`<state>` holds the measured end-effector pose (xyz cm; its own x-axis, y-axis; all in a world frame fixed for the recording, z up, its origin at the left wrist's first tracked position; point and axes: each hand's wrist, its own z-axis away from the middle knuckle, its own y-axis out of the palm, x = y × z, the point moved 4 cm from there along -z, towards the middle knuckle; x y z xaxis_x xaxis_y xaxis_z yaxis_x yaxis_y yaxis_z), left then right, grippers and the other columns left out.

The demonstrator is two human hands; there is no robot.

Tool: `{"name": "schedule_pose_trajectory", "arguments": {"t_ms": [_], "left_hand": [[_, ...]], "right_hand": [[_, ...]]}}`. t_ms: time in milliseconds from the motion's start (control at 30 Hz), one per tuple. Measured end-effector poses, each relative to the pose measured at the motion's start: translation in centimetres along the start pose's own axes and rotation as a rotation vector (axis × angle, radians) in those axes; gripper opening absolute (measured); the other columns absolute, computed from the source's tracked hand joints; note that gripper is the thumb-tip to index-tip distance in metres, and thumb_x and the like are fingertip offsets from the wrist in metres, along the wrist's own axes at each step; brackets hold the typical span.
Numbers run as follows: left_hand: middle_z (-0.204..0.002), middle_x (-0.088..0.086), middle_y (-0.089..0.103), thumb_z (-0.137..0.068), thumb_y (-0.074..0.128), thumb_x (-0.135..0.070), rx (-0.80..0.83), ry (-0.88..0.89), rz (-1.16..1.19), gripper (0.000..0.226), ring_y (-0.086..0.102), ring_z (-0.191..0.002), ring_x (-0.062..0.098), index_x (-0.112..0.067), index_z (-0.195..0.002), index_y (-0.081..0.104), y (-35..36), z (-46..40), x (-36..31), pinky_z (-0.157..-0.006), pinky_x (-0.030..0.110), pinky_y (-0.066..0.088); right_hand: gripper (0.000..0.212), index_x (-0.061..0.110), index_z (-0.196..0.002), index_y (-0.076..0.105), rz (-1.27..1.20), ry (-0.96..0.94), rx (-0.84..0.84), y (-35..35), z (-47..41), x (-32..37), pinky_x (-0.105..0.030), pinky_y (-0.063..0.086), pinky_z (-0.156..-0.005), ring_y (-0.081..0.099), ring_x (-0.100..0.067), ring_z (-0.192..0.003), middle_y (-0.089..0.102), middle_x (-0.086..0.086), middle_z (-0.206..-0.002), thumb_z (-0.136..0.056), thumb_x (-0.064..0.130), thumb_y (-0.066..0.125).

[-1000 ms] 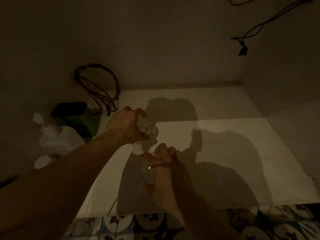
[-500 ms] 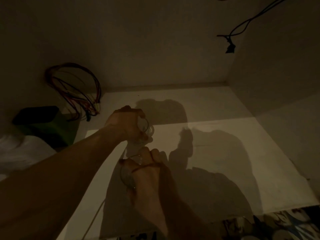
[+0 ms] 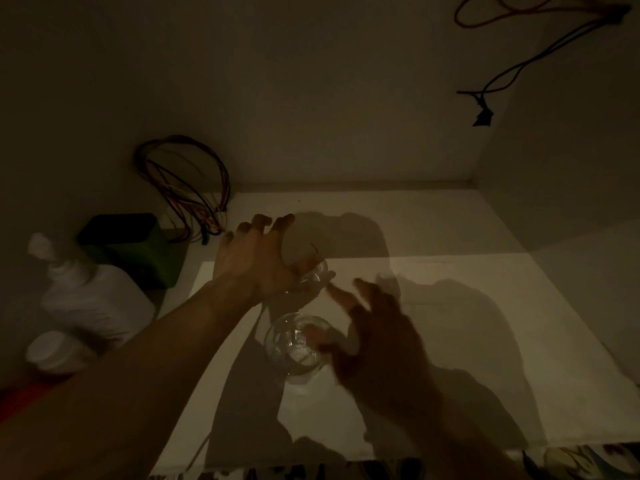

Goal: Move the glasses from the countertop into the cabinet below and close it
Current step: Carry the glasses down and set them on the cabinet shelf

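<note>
I look into a dim cabinet with a pale shelf floor [image 3: 467,341]. Two clear glasses stand on it. The nearer glass [image 3: 294,344] stands upright by itself, just left of my right hand [image 3: 381,344], whose fingers are spread and off the glass. The farther glass [image 3: 313,277] stands behind it, partly hidden under my left hand [image 3: 256,261]. The fingers of that hand are spread above the rim, and I cannot tell whether the palm still touches it.
Along the left wall lie a green box with a dark lid [image 3: 138,251], a white bottle [image 3: 86,296] and a white cap [image 3: 52,351]. A coil of coloured wires [image 3: 187,188] hangs in the back left corner. A black cable [image 3: 485,109] dangles at the upper right.
Both hands were closed on a glass each. Now the right hand has let go and drawn off to the right, leaving its glass standing. The left hand's fingers have opened.
</note>
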<state>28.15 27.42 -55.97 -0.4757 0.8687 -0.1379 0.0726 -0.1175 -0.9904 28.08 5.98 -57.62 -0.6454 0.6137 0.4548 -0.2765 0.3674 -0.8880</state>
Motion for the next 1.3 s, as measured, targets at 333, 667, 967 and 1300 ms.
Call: {"name": "schedule_pose_trajectory", "arguments": {"t_ms": [333, 667, 967, 1300], "left_hand": [[-0.167, -0.009, -0.009, -0.056, -0.004, -0.104, 0.079, -0.065, 0.036, 0.112, -0.016, -0.151, 0.021, -0.051, -0.154, 0.001, 1.1, 4.9, -0.5, -0.113, 0.069, -0.010], [-0.167, -0.009, -0.003, -0.058, -0.004, -0.101, 0.257, -0.121, 0.055, 0.109, -0.008, -0.152, 0.022, -0.051, -0.154, 0.003, -4.6, 13.4, -2.8, -0.114, 0.069, -0.005], [-0.167, -0.011, -0.005, -0.058, -0.005, -0.102, 0.485, -0.133, 0.054, 0.104, -0.007, -0.152, 0.021, -0.055, -0.151, -0.009, -21.3, 26.1, -7.6, -0.113, 0.069, -0.004], [-0.167, -0.010, -0.003, -0.067, 0.002, -0.099, 0.477, -0.108, 0.118, 0.098, -0.005, -0.152, 0.022, -0.052, -0.153, -0.005, -45.2, 37.4, -16.5, -0.114, 0.067, -0.001]], "right_hand": [[0.093, 0.047, -0.156, 0.002, 0.269, 0.240, 0.135, -1.7, -2.4, -6.0, -0.072, 0.007, -0.118, -0.003, -0.036, -0.155, -0.002, -0.006, -0.170, -0.075, 0.089, -0.013], [0.083, 0.047, -0.157, 0.004, 0.283, 0.266, 0.300, -9.2, 2.8, 0.2, -0.070, 0.004, -0.118, -0.004, -0.034, -0.155, -0.002, -0.004, -0.171, -0.083, 0.085, -0.001], [0.079, 0.055, -0.154, 0.004, 0.210, 0.401, 0.525, -26.8, 14.0, 10.0, -0.066, -0.001, -0.120, -0.003, -0.031, -0.156, 0.001, -0.002, -0.171, -0.082, 0.088, 0.000], [0.091, 0.047, -0.157, 0.009, 0.152, 0.419, 0.507, -48.2, 24.7, 21.6, -0.068, 0.000, -0.119, -0.007, -0.032, -0.155, -0.003, -0.003, -0.171, -0.078, 0.091, -0.004]]}}
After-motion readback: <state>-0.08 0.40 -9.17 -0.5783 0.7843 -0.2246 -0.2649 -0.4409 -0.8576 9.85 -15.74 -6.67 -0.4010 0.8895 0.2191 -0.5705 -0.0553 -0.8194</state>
